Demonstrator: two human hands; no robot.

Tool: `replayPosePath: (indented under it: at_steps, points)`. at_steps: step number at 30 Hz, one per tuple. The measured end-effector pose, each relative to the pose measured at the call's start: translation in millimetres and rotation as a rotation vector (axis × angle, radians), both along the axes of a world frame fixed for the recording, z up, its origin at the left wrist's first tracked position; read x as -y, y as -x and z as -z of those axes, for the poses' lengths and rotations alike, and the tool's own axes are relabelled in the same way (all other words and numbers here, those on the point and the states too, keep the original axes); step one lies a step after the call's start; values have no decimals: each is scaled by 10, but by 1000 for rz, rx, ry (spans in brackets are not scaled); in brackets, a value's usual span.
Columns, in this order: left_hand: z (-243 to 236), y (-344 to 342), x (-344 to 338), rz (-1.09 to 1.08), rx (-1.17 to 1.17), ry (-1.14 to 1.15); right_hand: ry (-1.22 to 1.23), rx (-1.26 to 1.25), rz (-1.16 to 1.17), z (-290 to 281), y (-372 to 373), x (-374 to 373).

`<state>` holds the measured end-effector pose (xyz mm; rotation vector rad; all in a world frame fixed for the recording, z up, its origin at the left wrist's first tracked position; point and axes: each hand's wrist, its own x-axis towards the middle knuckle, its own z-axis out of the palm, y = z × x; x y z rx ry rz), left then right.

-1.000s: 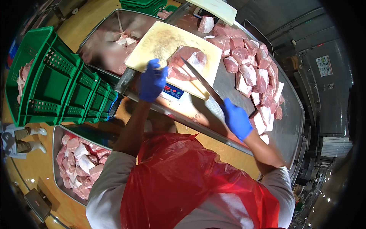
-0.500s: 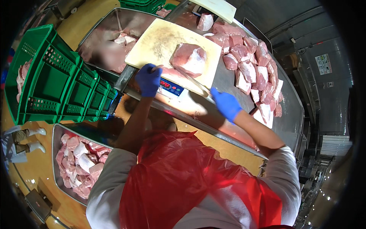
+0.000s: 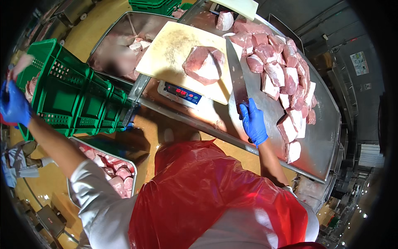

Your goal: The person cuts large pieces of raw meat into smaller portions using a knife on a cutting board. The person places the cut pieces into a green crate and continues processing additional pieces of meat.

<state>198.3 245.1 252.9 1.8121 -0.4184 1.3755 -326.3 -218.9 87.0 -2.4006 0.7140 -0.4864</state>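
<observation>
My left hand, in a blue glove, is at the far left beside the top of a stack of green crates. Its fingers are curled, and a blurred pale pink meat trimming sticks up from them over the crate's rim. My gloved right hand grips the handle of a wide-bladed knife, its blade pointing away from me along the board's right edge. On the white cutting board lies a thick chunk of raw meat, touched by neither hand.
A scale with a lit red display sits under the board on the steel table. Cut meat blocks are piled at right. Metal tubs of meat stand beyond the crates and at lower left. Another person's clothing shows at far left.
My left hand has swung from the board's near edge to the crates, carrying the trimming. My right hand has drawn the knife off the meat and turned its blade away from me.
</observation>
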Motion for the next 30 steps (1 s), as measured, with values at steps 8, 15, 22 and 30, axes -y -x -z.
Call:
replayPosePath:
  at_steps: [8, 15, 22, 30]
  points:
    - [252, 15, 1012, -259, -277, -735, -512, 99, 194, 221, -128, -21]
    - [2075, 1314, 4338, 1334, -581, -645, -935, 537, -11, 318, -1217, -141]
    - [2228, 1486, 4137, 1116, -734, -915, -761, 592, 48, 288, -1509, 328]
    - [2513, 2173, 2820, 954, -714, -236, -249, 350, 36, -171, -1222, 327]
